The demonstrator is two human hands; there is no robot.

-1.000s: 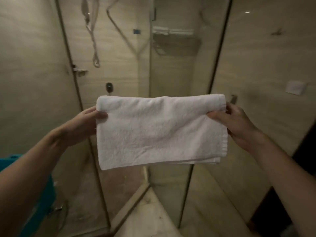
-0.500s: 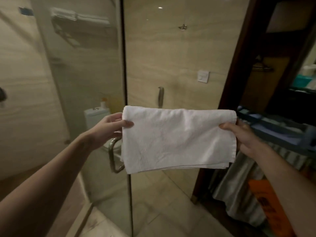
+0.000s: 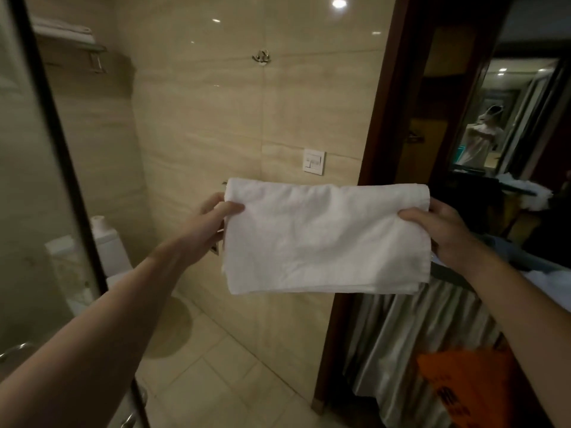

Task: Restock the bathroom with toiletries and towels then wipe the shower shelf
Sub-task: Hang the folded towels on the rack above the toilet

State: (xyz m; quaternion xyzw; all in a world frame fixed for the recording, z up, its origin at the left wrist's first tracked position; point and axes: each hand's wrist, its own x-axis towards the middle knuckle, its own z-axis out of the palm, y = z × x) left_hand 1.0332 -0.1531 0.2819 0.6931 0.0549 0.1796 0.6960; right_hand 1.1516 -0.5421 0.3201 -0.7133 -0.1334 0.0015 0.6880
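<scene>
White folded towel [image 3: 324,239] is hanging in the air before the tiled wall [image 3: 247,118]; left hand [image 3: 213,211] and right hand [image 3: 445,230] are pinching its top corners. Restocking step; next it is needing a rack.

**Q:** Fig. 1, head view. What lettering can you read from your station?

**A:** None with certainty. The only printing I can find is on the orange bag [image 3: 469,381] at lower right, below the right end of the white towel [image 3: 324,236]. It carries a few dark marks near its left side, too blurred for me to tell letters from numbers.

**Q:** And the wall switch plate [image 3: 314,161]?

**A:** I see faint grey marks on its face. They are too small for me to tell symbols from shading, so I record no brand, label or sign as legible.
</scene>
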